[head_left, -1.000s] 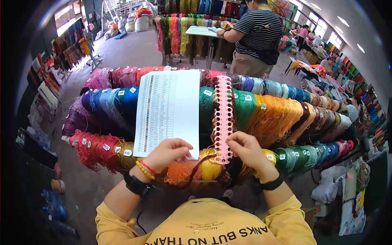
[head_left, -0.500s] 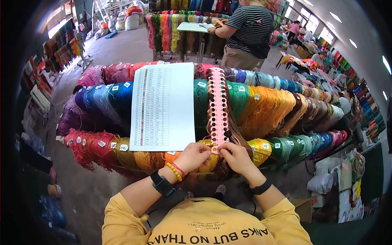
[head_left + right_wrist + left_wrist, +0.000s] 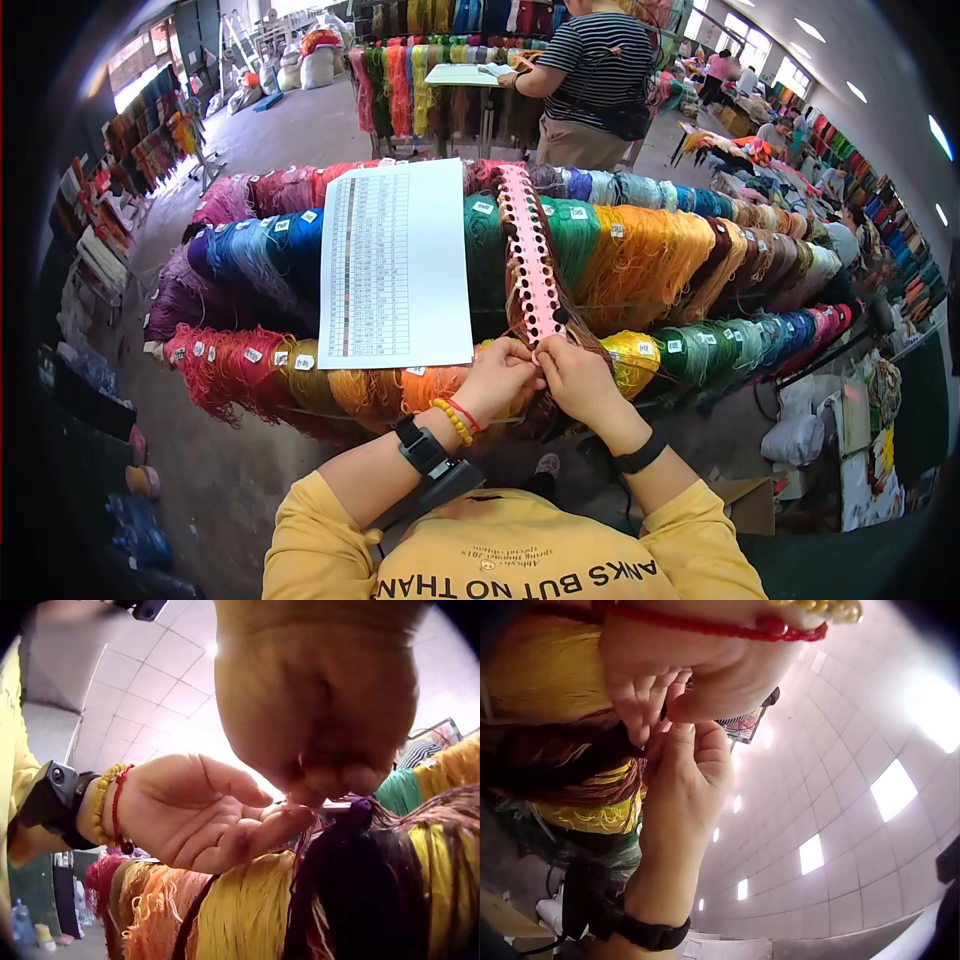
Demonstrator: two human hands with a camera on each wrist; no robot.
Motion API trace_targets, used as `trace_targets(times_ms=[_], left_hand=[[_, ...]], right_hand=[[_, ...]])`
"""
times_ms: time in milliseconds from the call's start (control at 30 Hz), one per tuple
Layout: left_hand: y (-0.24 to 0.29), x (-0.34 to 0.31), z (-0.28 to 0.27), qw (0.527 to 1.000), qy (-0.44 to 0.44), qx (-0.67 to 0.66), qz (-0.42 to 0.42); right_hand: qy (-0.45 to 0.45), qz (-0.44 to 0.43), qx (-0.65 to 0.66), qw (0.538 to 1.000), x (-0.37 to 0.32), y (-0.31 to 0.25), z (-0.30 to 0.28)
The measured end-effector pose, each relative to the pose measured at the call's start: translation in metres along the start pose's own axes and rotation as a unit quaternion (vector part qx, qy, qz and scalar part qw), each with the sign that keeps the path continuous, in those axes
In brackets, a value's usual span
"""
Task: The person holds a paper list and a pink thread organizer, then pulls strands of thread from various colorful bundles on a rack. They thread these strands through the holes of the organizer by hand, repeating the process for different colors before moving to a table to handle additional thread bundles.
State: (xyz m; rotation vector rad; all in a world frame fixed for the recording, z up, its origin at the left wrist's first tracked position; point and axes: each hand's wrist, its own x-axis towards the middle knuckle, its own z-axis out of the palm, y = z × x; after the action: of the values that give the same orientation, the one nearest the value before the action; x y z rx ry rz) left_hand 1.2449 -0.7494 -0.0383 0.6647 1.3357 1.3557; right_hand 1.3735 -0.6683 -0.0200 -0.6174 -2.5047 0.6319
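A long pink thread card [image 3: 533,255] with holes along both edges lies over the skeins, dark and brown threads looped through it. At its near end my right hand [image 3: 582,380] pinches the card between thumb and fingers. My left hand [image 3: 503,378] meets it from the left, thumb and fingertips together on a thread at the card's end. In the right wrist view the left palm [image 3: 195,814] faces up, its fingertips touching the pink edge [image 3: 330,806]. Dark brown threads [image 3: 341,877] hang below the card. The strand itself is mostly hidden by fingers.
A printed sheet [image 3: 430,260] with a table lies left of the card on rows of labelled skeins. Orange skeins [image 3: 655,265] and green skeins [image 3: 575,235] are to the right. Beyond the rack, a person in a striped shirt [image 3: 603,65] stands by a small table [image 3: 465,75].
Both hands have come together at the card's near end; the left moved right from beside the sheet. The card now leans, its far end shifted left.
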Motion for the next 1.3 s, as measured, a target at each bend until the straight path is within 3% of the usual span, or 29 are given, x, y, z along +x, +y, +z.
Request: trace_targets(times_ms=[233,733,833,933,1033,1133,1233,1300], left_hand=[[0.002,0.002,0.007,0.999,0.011,-0.031,-0.016],[-0.008,0.004,0.017,0.997,0.019,-0.072,0.036],[-0.011,0.005,0.016,0.997,0.018,-0.069,0.043],[-0.011,0.005,0.010,0.998,0.014,-0.054,0.043],[-0.009,0.005,0.010,0.996,0.012,-0.070,0.051],[-0.011,0.006,0.012,0.996,0.026,-0.042,0.077],[-0.015,0.008,0.012,0.994,0.039,-0.048,0.089],[-0.014,0.009,0.011,0.994,0.056,0.020,0.097]], right_hand=[[0.020,-0.049,-0.130,0.990,-0.005,-0.006,-0.005],[0.002,-0.019,-0.202,0.979,-0.009,-0.011,-0.009],[-0.029,0.049,-0.158,0.986,-0.004,-0.002,-0.008],[-0.037,0.128,0.120,0.984,0.002,0.011,-0.008],[-0.031,0.205,0.193,0.959,0.002,0.000,-0.013],[0.040,0.060,-0.031,0.997,-0.002,0.004,-0.001],[0.031,0.062,-0.052,0.996,-0.003,0.003,0.001],[0.042,0.052,-0.036,0.997,-0.003,0.003,0.002]])
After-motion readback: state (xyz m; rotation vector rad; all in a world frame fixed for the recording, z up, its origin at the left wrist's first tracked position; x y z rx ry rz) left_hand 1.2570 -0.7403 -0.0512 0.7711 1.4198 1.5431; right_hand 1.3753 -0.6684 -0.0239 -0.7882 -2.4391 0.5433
